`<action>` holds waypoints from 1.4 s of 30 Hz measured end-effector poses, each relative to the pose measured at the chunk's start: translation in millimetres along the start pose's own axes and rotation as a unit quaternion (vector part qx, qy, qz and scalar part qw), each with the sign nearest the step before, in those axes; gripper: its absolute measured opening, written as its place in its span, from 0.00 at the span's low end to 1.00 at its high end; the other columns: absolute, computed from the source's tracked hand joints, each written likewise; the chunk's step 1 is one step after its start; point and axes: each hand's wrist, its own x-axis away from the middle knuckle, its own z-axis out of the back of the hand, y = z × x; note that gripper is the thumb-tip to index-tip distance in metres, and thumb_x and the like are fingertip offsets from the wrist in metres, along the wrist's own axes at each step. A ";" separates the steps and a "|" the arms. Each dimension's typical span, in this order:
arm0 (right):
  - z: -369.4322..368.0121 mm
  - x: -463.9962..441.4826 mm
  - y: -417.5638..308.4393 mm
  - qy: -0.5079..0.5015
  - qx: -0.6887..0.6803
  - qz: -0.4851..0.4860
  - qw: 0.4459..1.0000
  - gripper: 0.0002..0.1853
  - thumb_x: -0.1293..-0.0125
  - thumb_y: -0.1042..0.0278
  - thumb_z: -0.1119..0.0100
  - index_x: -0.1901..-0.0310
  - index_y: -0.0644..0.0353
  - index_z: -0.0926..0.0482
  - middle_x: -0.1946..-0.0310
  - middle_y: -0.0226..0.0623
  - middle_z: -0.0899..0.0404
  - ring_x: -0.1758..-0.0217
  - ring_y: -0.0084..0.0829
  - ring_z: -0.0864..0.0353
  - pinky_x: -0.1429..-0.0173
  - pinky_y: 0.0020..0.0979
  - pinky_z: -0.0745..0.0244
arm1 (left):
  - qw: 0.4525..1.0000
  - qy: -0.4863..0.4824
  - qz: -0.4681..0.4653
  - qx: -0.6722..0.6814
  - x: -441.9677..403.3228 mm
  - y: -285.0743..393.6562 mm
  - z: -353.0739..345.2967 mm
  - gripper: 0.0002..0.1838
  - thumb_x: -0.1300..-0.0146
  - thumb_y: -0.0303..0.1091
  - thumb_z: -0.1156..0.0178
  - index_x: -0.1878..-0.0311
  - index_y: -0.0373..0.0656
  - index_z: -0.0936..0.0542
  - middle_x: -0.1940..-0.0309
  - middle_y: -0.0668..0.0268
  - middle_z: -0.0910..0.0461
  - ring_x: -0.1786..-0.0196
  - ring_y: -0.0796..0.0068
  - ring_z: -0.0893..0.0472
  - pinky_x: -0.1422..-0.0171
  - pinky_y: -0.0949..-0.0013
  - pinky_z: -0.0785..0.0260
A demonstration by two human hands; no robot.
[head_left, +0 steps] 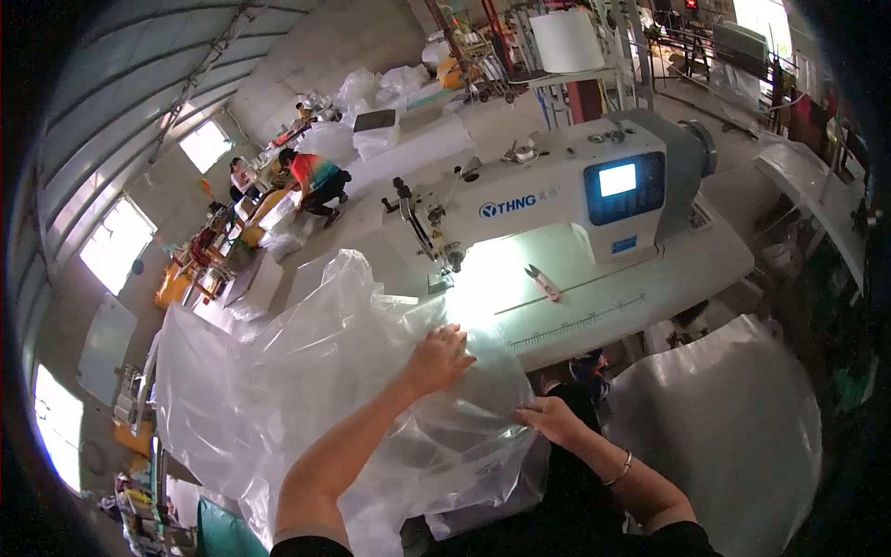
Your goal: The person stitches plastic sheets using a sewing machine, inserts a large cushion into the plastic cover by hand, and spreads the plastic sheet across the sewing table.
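Observation:
A large clear plastic sheet (306, 371) lies bunched across the front of the sewing machine (548, 186) and hangs over its edge. My left hand (438, 360) is on the sheet just in front of the lit needle area, its fingers curled and gathering the film. Further right and lower, my right hand (554, 418) pinches the sheet's edge between thumb and fingers. Close to the presser foot (440, 281), part of the film reaches the machine bed. A pair of thread snips (543, 283) rests on the bed, right of the needle.
Along the bed's front edge runs a printed ruler (575, 320). A large translucent plastic piece (724, 427) hangs or stands at lower right. Behind the machine is a white thread cone (566, 42). Further back, a person in a colourful shirt (316, 176) crouches beside plastic bundles.

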 end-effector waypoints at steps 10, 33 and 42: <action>-7.5 -111.6 -124.0 0.122 0.275 0.116 0.946 0.19 0.44 0.61 0.39 0.57 0.69 0.22 0.77 0.40 0.20 0.76 0.25 0.22 0.71 0.28 0.28 | 0.979 0.078 0.178 0.064 -69.3 -19.4 -10.6 0.18 0.44 0.36 0.48 0.50 0.41 0.26 0.67 0.51 0.21 0.63 0.50 0.22 0.57 0.52 0.30; -14.7 -212.9 -104.1 0.239 0.636 0.250 0.690 0.12 0.47 0.58 0.45 0.75 0.57 0.19 0.80 0.45 0.23 0.74 0.43 0.21 0.68 0.40 0.28 | 0.967 0.087 0.221 0.094 -70.5 -26.2 -20.5 0.11 0.45 0.37 0.45 0.59 0.44 0.25 0.68 0.55 0.20 0.63 0.54 0.21 0.58 0.54 0.29; -11.5 -195.6 -108.0 0.243 0.640 0.308 0.661 0.08 0.50 0.65 0.46 0.77 0.58 0.19 0.77 0.45 0.21 0.71 0.44 0.20 0.63 0.40 0.26 | 0.972 0.140 0.153 0.110 -67.6 -28.1 -25.6 0.11 0.43 0.39 0.45 0.62 0.44 0.24 0.70 0.53 0.21 0.65 0.52 0.21 0.59 0.53 0.30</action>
